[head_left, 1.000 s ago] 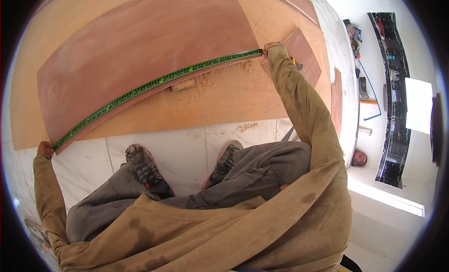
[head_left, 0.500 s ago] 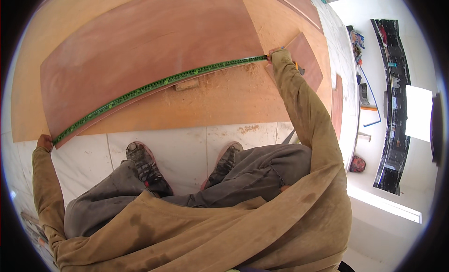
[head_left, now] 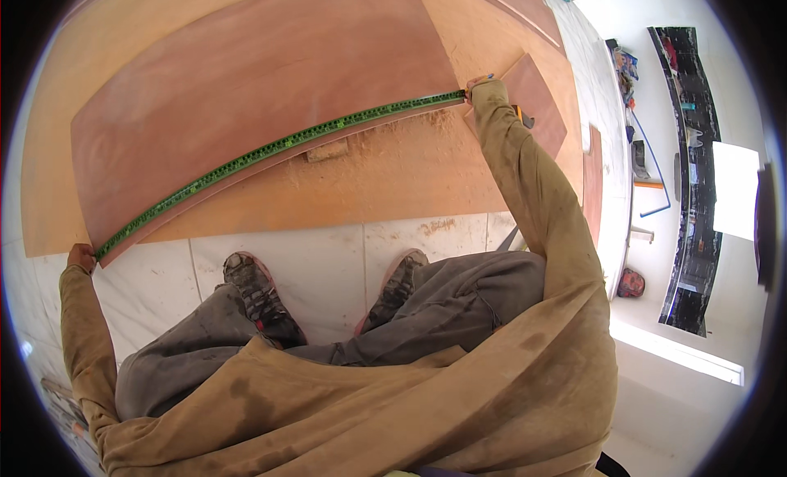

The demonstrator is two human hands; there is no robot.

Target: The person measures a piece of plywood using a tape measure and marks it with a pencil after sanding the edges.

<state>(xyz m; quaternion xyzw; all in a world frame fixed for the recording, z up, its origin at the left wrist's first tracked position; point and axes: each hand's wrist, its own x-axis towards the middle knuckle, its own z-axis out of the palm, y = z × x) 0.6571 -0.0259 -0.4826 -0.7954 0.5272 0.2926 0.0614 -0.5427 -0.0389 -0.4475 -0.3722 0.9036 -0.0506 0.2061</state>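
Observation:
A green tape measure blade (head_left: 279,145) is stretched along the near edge of a reddish-brown plywood panel (head_left: 270,75). At the panel's near left corner, my left hand (head_left: 80,256) is closed on the end of the blade. My right hand (head_left: 479,86) is closed round the tape at its other end, just past the panel's right edge. A small blue-tipped thing sticks out by those fingers; its kind cannot be made out. The sleeve hides part of the right hand, and the tape's case does not show clearly.
Under the panel lies a larger, lighter board (head_left: 246,214) with sawdust and a small wood block (head_left: 328,151). A smaller brown offcut (head_left: 537,95) and an orange-and-black object (head_left: 523,116) lie by my right forearm. My shoes (head_left: 254,288) stand on white floor tiles (head_left: 328,255).
The tape stays stretched along the panel edge in both hands. My right hand has shifted slightly up and left, and the whole view has moved a little.

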